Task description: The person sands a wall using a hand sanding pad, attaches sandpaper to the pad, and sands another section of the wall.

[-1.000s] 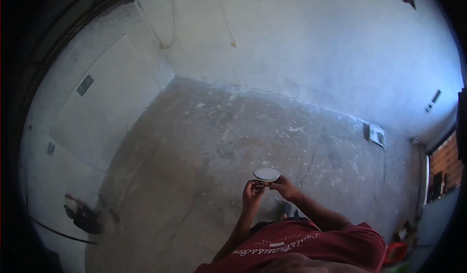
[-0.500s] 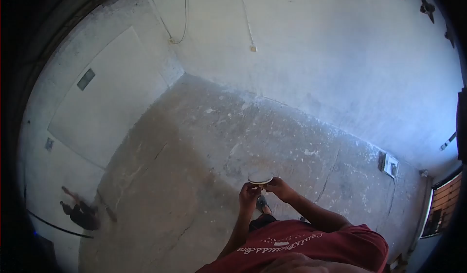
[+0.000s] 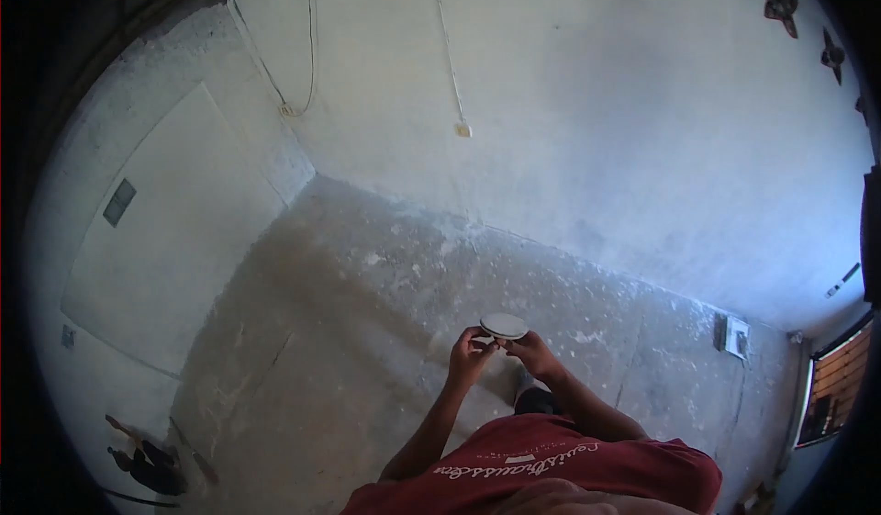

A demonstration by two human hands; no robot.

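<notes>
whitewashed walls fill the view from 9 round to 3 o'clock, meeting in a corner toward 11. below them spreads a scuffed concrete floor, which runs on well past the hands until it reaches the wall bases, its far edge slanting from that corner down toward 4 o'clock. a flat, door-like panel stands in the left wall at 9.

next in size is the wearer's maroon t-shirt, at 6 o'clock, just behind the hands and closing off that side; dark shorts show beyond its hem. a barred window with brown slats sits at 4, and a small, unclear figure in dark clothing is at 8, well apart from the hands.

at 5 o'clock, near the middle, the left hand and right hand come together, fingers drawn in and pinching a pale round disc from its near side and underside. it lies almost flat above the fingers; exact fingertip contacts are hidden.

smaller still are a white box low by the wall between 3 and 4, star-shaped ornaments at 2, and a cream outlet box at 12.
</notes>
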